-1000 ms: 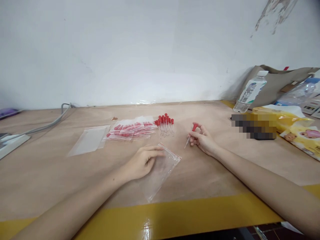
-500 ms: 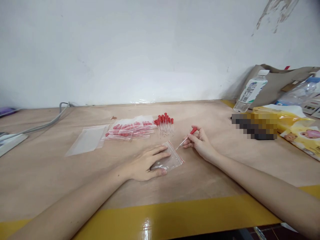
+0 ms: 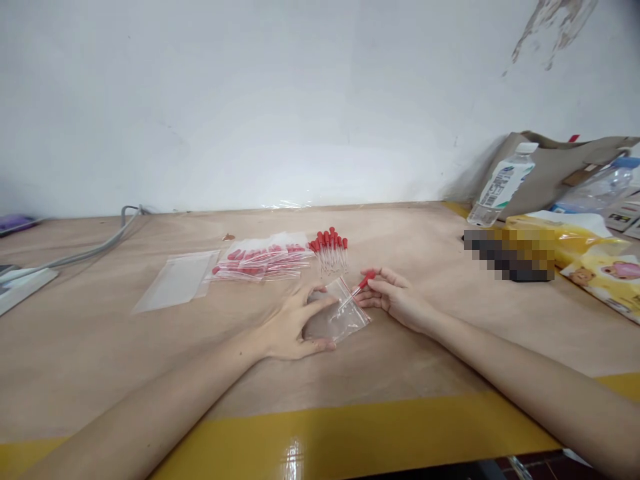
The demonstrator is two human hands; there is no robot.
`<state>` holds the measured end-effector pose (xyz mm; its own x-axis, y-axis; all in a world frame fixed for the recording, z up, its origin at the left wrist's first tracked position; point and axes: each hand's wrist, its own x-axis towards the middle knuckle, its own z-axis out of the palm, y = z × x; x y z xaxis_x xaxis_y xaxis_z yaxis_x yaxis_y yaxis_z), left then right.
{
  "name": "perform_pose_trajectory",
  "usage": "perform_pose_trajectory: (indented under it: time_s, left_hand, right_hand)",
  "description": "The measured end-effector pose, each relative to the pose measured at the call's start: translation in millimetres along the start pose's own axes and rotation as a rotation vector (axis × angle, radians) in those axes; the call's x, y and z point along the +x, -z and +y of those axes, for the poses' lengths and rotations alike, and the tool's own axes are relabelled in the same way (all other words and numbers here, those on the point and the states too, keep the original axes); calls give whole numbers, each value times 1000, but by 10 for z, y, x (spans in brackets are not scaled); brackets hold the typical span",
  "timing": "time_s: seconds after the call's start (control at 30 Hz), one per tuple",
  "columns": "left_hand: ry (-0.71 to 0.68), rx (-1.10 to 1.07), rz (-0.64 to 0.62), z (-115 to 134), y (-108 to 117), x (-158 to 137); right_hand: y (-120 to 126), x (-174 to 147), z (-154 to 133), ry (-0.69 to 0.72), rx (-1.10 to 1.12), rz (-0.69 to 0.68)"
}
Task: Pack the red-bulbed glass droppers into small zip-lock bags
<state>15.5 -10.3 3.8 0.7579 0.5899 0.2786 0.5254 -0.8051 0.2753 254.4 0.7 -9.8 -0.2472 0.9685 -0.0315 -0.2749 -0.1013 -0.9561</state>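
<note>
A clear zip-lock bag (image 3: 336,323) with a red line at its mouth lies on the table, mouth turned to the right. My left hand (image 3: 295,323) rests over its closed end, fingers spread and pressing it down. Between the thumb and fingers of my right hand (image 3: 393,295) is a dropper (image 3: 367,280) with a red rubber bulb. Its clear tube reaches into the bag's mouth, while the bulb stays outside. Behind the bag stands a bunch of similar red-topped droppers (image 3: 330,247). Left of them are piled several bags with red-bulbed droppers inside (image 3: 263,257).
Flat clear bags (image 3: 177,280) lie at the left, near a grey cable (image 3: 100,248). On the right are a plastic bottle (image 3: 504,183), a yellow package (image 3: 565,233) and a grey bag (image 3: 545,167). Yellow tape (image 3: 350,427) runs along the front edge.
My right hand has moved left, bringing the dropper's tube from the bag's mouth to inside it. My left hand stays on the bag, its index finger slightly shifted.
</note>
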Motion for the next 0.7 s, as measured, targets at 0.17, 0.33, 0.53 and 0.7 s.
perform_pose_trajectory:
  time_s: [0.17,0.33,0.53,0.7]
  left_hand:
    - [30,47,51,-48,10,20]
    - [16,-62,-96,-36,97,23]
    - [35,-113,-103,-3,64,24]
    - [-4,-135,-46,2,-46,44]
  right_hand:
    - [132,-33,-52,7,-203,-151]
    - [306,-20,-127,94,-529,-240]
    - [307,-33,-144,236,-798,-321]
    - [203,-13,-88,271,-618,-417]
